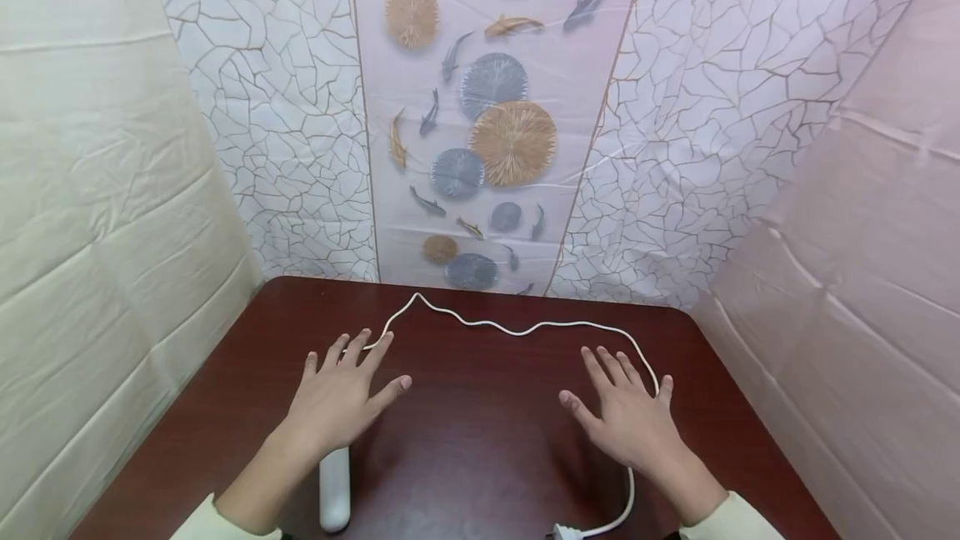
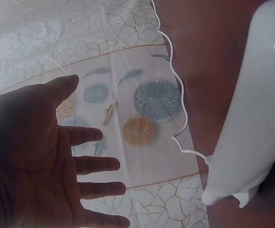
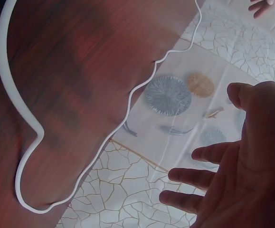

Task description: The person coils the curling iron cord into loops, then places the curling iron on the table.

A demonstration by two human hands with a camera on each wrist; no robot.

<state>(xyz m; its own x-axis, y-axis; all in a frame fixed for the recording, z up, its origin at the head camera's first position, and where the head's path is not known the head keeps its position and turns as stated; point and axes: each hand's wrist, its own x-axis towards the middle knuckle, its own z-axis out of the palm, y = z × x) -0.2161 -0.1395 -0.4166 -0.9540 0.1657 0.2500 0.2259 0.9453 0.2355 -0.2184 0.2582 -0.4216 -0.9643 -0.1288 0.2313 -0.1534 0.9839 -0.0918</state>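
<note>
My left hand hovers with spread fingers above a long, white, rounded device on the table. Hand and forearm hide much of that device in the head view; in the left wrist view its smooth white body fills the right side, and its exact kind cannot be told. A thin white cord leaves its far end and winds across the table to the right. Over the cord's right stretch hangs my right hand, fingers spread and holding nothing. Near the front edge lies the cord's white plug.
The dark red-brown table has rounded far corners. Behind it hangs a patterned cloth with fish and round motifs. Beige cloth walls close in the left and right sides.
</note>
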